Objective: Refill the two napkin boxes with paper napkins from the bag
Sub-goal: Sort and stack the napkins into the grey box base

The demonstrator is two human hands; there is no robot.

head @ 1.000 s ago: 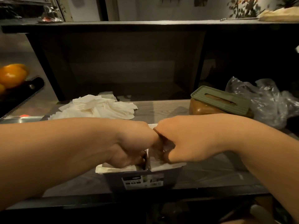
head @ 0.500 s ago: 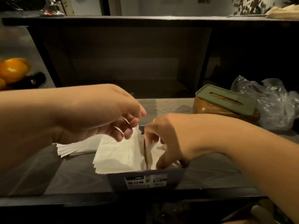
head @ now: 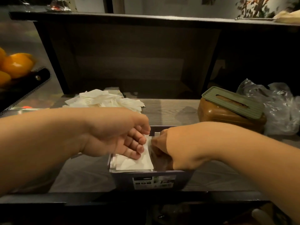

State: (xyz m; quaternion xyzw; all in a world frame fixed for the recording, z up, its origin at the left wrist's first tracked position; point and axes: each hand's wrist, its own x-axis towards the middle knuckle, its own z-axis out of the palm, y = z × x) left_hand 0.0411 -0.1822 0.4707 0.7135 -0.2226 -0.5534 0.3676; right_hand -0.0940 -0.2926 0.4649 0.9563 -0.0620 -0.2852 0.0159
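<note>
Left hand (head: 128, 140) presses napkins (head: 134, 161) flat beneath its fingers; right hand (head: 164, 148), grip hidden, should tuck edges inside the box (head: 152, 179).

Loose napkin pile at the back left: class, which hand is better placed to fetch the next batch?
Probably the left hand: the loose napkin pile lies just beyond it, while the right hand is down inside the open napkin box.

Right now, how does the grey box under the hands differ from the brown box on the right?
The grey box is open-topped, with napkins showing inside; the brown box is closed by a green slotted lid. Both hands, left hand and right hand, reach into the grey box; nothing touches the brown box. The grey box sits nearest; the brown box lies farther back. Both rest on the same wooden shelf.
</note>
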